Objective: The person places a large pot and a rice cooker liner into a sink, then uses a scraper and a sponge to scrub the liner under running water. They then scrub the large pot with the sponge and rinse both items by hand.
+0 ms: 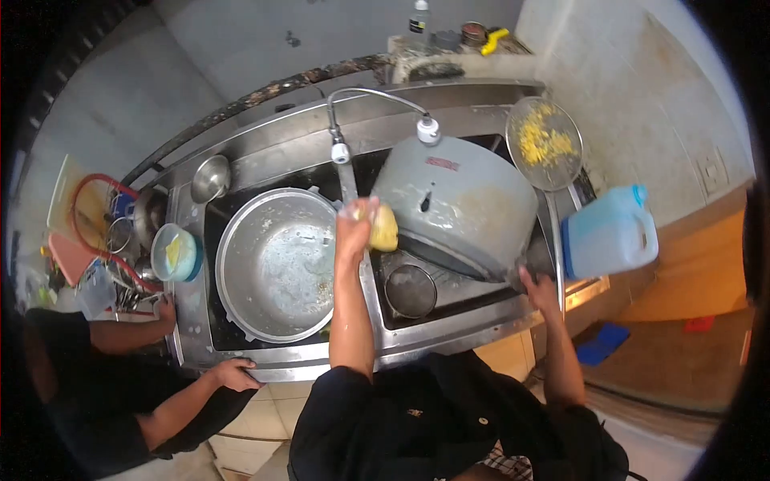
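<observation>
A yellow sponge (384, 228) is in my left hand (353, 228), its fingers closed round it between the two basins. A large grey metal pot (457, 192) lies tipped on its side in the right basin, its mouth facing me. Soapy streaks run over its wall. At the pot's lower right edge, my right hand (539, 290) is closed on it; the exact grip is partly hidden. Below the pot's mouth sits a small round mesh strainer (411, 292). A wide aluminium pot (277, 276) stands upright in the left basin, with some residue inside.
Over the basins hangs a curved faucet (377, 90). A long-handled skimmer (547, 144) with yellow bits and a blue-liquid jug (609, 232) are at right. At left are a soapy bowl (175, 252), a metal bowl (211, 179) and another person's hands (233, 374) on the sink edge.
</observation>
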Demonstrator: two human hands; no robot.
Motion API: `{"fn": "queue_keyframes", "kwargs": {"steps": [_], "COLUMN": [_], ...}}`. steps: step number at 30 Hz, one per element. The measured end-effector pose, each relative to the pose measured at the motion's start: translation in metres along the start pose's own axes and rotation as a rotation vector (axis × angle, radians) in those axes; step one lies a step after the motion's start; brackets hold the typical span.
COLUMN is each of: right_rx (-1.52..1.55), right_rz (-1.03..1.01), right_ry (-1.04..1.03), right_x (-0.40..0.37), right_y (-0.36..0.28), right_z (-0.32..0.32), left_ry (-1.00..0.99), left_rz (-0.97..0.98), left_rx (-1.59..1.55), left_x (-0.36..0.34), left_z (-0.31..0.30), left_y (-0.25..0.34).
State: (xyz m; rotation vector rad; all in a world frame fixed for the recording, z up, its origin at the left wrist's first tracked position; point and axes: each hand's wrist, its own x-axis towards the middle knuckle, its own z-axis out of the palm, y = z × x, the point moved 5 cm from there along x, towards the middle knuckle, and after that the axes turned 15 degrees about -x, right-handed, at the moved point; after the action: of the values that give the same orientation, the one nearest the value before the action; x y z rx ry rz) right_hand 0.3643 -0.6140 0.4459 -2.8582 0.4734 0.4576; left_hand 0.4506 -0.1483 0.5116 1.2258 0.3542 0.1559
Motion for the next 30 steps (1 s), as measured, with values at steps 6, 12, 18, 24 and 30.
{"fn": "queue_keyframes", "kwargs": {"steps": [6,12,18,24,30], "right_rx": [0.411,0.487,0.421,0.596,0.576], "right_rz": [-0.104,-0.114,0.06,0.056,0.191], "right_ry": [0.22,0.341,0.211,0.064,-0.064], "right_x": [-0.029,-0.018,-0.009,-0.022,-0.018], "right_y": [-0.013,-0.05,-0.047,-0.071,-0.069], "right_z": [0.028,0.029,0.044,0.023,0.027], "left_ry": [-0.138,-0.15,-0.493,-0.379,-0.58], "left_rz": [0.265,0.464,0.397,0.297,0.467], "left_rx": [-0.048,0.603,0.802,0.712,0.634], "left_x": [0.128,0.153,0.102,0.15,0.079], "left_z": [0.072,0.15,0.177,0.166,0.143], "left_y": [-0.023,-0.01,-0.004,-0.042,-0.014]}}
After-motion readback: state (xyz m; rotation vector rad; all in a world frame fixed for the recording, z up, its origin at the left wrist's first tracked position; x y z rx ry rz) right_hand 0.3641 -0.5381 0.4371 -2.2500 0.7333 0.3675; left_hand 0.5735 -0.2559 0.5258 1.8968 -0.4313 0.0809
